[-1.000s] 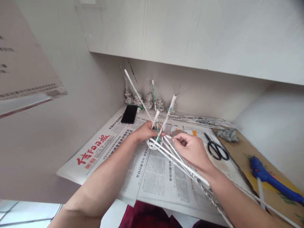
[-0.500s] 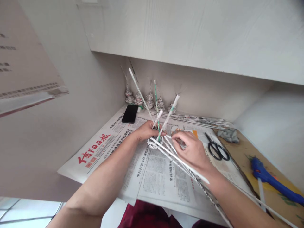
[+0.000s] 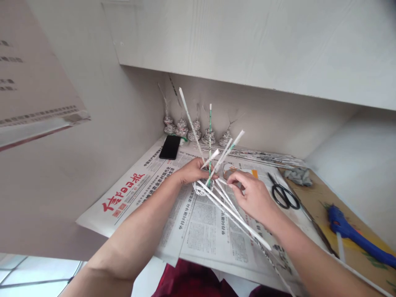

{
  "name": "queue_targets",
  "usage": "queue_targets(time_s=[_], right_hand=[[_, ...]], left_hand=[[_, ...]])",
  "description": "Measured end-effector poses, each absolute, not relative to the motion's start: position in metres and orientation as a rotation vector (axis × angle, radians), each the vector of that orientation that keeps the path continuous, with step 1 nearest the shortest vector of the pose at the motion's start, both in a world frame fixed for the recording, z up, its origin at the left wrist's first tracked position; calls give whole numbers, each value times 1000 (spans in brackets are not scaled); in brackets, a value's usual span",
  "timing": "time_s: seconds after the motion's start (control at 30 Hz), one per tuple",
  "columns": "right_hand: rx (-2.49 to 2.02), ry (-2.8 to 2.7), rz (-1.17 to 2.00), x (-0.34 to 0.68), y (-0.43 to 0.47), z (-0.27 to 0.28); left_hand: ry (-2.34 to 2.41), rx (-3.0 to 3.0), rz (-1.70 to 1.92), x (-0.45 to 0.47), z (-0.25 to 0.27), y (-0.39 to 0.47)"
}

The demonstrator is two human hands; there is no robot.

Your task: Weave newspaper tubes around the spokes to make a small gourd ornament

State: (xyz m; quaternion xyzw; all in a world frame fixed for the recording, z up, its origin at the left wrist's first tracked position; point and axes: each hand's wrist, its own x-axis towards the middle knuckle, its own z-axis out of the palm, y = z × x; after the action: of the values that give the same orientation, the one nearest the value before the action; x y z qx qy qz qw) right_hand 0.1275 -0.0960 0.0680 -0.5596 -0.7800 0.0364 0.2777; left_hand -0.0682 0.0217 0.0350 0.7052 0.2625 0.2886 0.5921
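Your bare left forearm (image 3: 139, 222) slants up and inward from lower left, elbow bend visible near bottom edge. Left wrist (image 3: 177, 180) nearly straight. Your bare left hand (image 3: 192, 170) points right, fingers (image 3: 199, 174) gathered in grip, tips partly hidden. Your bare right forearm (image 3: 305, 239) reaches up and inward from lower right. Your bare right hand (image 3: 249, 192) points left, fingers curled, thumb (image 3: 237, 192) brought up to index finger (image 3: 237, 175) in pinch. Both hands near each other, apart, right slightly lower.

On the newspaper (image 3: 204, 243) spread before me I read the red masthead (image 3: 123, 192) 信阳日报 and, in a black headline (image 3: 157, 183), 农业农村现代化; the left-hand panel's (image 3: 34, 82) print is too blurred.
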Motion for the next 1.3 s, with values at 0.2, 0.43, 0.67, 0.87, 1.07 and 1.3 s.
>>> queue_targets(time_s=[0.2, 0.43, 0.67, 0.87, 1.07, 1.3], right_hand=[[-1634, -1964, 201, 120, -94, 72], [-1706, -1958, 122, 108, -82, 61], [-1744, -1942, 199, 116, -80, 55], [-1726, -1808, 456, 122, -83, 53], [-1781, -1851, 407, 127, -85, 53], [-1683, -1803, 549, 133, -75, 53]], left_hand=[[591, 1632, 692, -67, 34, 22], [611, 1655, 680, -66, 36, 19], [606, 1634, 662, -65, 34, 20], [616, 1642, 656, -64, 32, 20], [620, 1608, 646, -64, 33, 19], [615, 1610, 649, -65, 32, 21]])
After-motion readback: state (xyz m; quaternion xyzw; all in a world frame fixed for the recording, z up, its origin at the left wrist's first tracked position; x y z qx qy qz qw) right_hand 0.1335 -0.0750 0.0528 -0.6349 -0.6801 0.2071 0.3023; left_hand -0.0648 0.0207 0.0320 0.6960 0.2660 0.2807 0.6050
